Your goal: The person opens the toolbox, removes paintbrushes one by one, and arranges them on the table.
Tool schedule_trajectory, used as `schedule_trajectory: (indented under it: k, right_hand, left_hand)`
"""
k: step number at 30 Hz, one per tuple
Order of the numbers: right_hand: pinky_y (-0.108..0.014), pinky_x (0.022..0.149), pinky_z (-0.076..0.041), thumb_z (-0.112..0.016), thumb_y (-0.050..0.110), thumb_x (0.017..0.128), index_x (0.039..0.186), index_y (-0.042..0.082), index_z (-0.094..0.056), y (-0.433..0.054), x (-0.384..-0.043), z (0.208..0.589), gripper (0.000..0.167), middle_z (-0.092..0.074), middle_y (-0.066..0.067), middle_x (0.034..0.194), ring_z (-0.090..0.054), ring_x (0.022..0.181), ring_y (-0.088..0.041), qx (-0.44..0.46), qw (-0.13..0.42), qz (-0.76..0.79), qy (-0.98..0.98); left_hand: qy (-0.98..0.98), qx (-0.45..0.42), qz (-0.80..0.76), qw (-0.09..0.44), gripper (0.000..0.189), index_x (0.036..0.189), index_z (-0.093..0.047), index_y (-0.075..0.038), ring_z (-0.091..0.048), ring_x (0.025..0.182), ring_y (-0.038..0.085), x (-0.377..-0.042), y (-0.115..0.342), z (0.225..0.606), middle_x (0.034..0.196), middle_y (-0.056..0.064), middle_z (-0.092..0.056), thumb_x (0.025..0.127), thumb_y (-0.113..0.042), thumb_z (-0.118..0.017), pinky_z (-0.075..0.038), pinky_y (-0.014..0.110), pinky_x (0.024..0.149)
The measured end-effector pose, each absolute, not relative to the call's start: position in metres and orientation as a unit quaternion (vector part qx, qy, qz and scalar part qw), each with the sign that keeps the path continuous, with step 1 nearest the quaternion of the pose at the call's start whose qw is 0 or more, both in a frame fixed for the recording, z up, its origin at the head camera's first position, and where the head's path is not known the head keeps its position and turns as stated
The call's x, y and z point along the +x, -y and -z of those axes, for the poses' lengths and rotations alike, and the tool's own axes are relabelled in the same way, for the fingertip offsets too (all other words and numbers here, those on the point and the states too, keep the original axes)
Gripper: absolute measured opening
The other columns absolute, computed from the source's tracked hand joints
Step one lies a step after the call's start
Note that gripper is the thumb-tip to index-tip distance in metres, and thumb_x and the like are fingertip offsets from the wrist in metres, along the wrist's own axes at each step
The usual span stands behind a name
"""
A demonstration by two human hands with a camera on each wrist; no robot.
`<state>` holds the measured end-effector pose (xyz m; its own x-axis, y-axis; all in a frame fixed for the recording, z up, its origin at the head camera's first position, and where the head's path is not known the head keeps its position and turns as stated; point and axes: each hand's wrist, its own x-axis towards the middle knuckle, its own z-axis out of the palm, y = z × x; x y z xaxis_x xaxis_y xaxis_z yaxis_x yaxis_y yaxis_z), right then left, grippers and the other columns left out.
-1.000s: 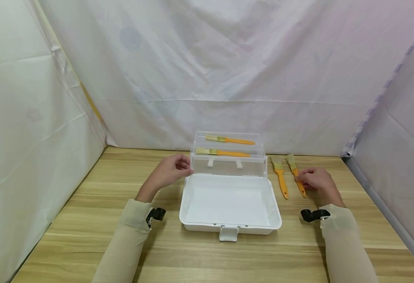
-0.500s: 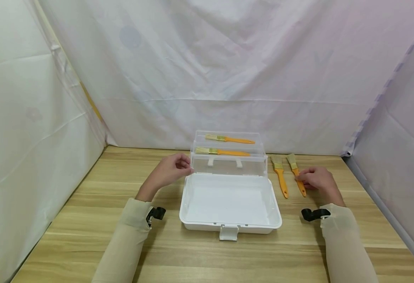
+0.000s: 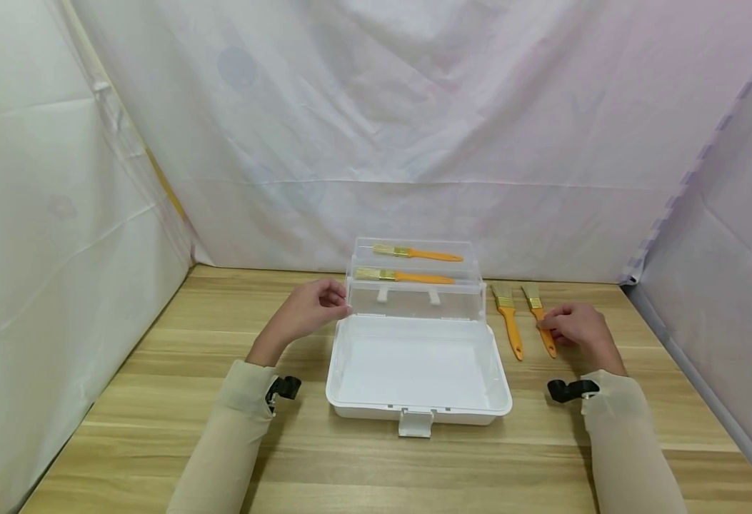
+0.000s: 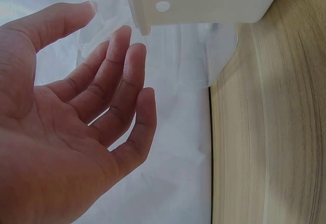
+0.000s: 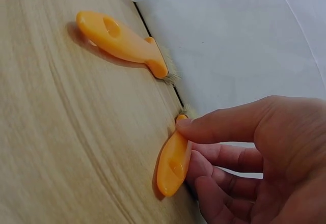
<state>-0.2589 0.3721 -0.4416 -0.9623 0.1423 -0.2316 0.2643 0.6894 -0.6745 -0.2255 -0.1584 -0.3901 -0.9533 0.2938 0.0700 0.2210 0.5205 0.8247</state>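
Note:
On the right, my right hand (image 3: pixel 578 330) pinches the orange handle of a paintbrush (image 3: pixel 536 303) between thumb and fingers; its bristles point to the back. In the right wrist view the thumb lies over the neck of that paintbrush (image 5: pixel 174 165). A second paintbrush (image 3: pixel 510 332) lies just left of it on the table. My left hand (image 3: pixel 308 308) is at the left side of a clear lid (image 3: pixel 408 305), fingers loosely bent and fingertips right at its edge. This raised lid belongs to a white plastic box (image 3: pixel 417 410). Two more paintbrushes lie across its clear tiers, the upper paintbrush (image 3: pixel 436 255) and the lower paintbrush (image 3: pixel 420 279).
The white box stands mid-table, with its front latch (image 3: pixel 416 424) hanging down. A wooden table (image 3: pixel 324 471) carries everything. White cloth (image 3: pixel 414 143) hangs behind it, and more cloth closes off the left and right sides.
The bristle end of the paintbrush in my right hand has swung slightly to the right, so it lies a little straighter. My left hand and the box have stayed in place.

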Motion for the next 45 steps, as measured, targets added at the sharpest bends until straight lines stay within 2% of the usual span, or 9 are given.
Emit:
schedule_trajectory:
  k: [23,33,41,45]
  right_hand:
    - [-0.031,0.067,-0.056,-0.080,0.027,0.098,0.114,-0.006,-0.074,-0.371,-0.258,0.440,0.037,-0.073,-0.011,0.094,-0.067,0.085,-0.025,0.116,0.077,0.358,-0.923]
    - [-0.030,0.069,-0.057,-0.076,0.031,0.101,0.126,-0.010,-0.069,-0.370,-0.259,0.440,0.049,-0.075,-0.015,0.102,-0.071,0.088,-0.025,0.126,0.079,0.359,-0.921]
    - [-0.032,0.069,-0.055,-0.073,0.032,0.103,0.121,-0.010,-0.072,-0.370,-0.258,0.434,0.045,-0.077,-0.013,0.094,-0.072,0.086,-0.028,0.099,0.047,0.329,-0.938]
    - [-0.036,0.073,-0.058,-0.073,0.033,0.104,0.123,-0.009,-0.071,-0.367,-0.257,0.429,0.046,-0.077,-0.015,0.098,-0.072,0.091,-0.032,0.094,0.034,0.337,-0.936]
  left_hand:
    - [-0.873,0.152,-0.462,0.034,0.028,0.121,-0.070,-0.002,-0.068,0.099,0.024,-0.226,0.159,0.392,0.106,0.008,-0.073,0.100,-0.018,-0.081,-0.056,0.040,0.088]
    - [-0.874,0.150,-0.461,0.034,0.027,0.120,-0.070,-0.002,-0.068,0.099,0.024,-0.225,0.159,0.391,0.106,0.008,-0.073,0.100,-0.017,-0.081,-0.057,0.041,0.089]
    - [-0.874,0.149,-0.461,0.036,0.028,0.121,-0.070,-0.002,-0.069,0.100,0.024,-0.226,0.158,0.391,0.107,0.008,-0.073,0.101,-0.017,-0.080,-0.057,0.041,0.089]
    - [-0.874,0.149,-0.462,0.036,0.028,0.121,-0.070,-0.002,-0.069,0.100,0.025,-0.226,0.158,0.391,0.107,0.008,-0.073,0.101,-0.018,-0.080,-0.057,0.041,0.089]
